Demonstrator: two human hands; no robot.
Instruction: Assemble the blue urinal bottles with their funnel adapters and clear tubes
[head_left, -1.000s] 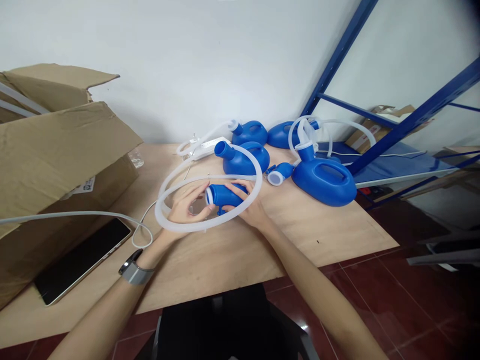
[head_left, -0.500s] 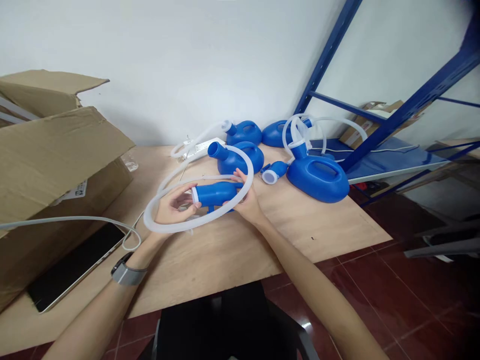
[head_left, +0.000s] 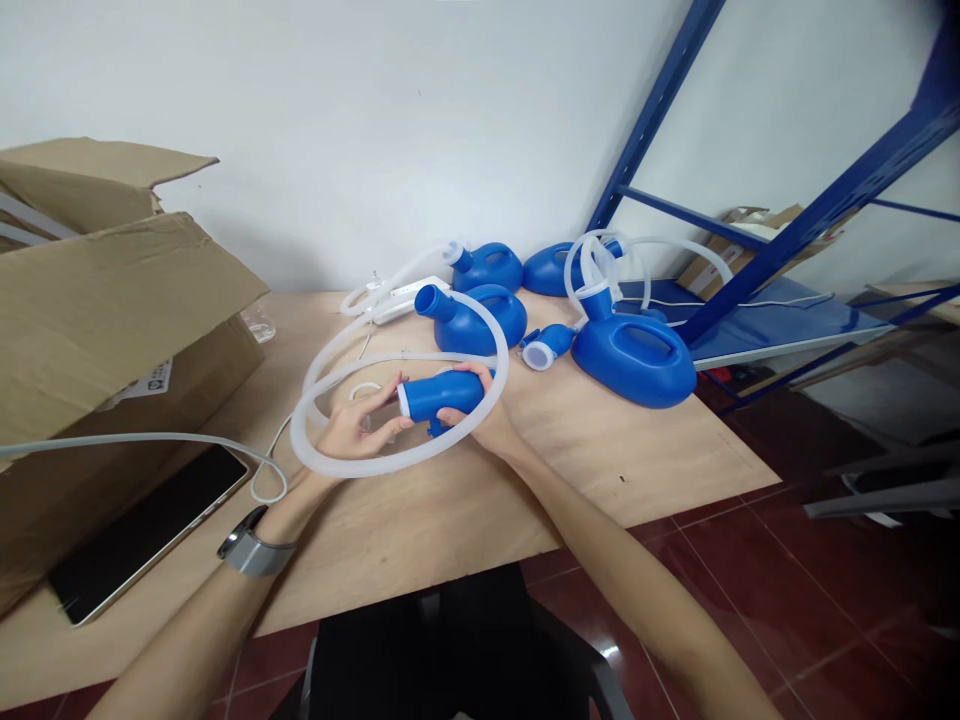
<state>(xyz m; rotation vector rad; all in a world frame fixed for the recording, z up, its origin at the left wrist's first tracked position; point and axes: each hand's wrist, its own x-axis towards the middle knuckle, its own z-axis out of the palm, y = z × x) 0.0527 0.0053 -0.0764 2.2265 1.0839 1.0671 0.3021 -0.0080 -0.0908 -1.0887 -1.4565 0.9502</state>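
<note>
My right hand (head_left: 487, 418) is wrapped round the right end of a blue cylindrical piece (head_left: 444, 395). Fingers of my left hand (head_left: 360, 425) pinch the white rim at its left end. A translucent ribbed hose (head_left: 375, 466) loops around the piece and over both hands. Just behind stands a blue bottle (head_left: 491, 318) with an uncapped neck. To its right lie a smaller blue piece with a white rim (head_left: 551, 345) and a large blue bottle (head_left: 634, 355) with a hose fitting on its neck.
An opened cardboard box (head_left: 127, 320) and a dark tablet (head_left: 150, 530) occupy the left of the wooden table (head_left: 450, 520). Two more blue bottles and a white power strip (head_left: 409, 300) are near the wall. A blue metal shelf (head_left: 787, 325) stands at the right.
The blue piece has shifted slightly right and turned in my hands. My right fingers now cover more of its right end. The hose loop has moved a little with it.
</note>
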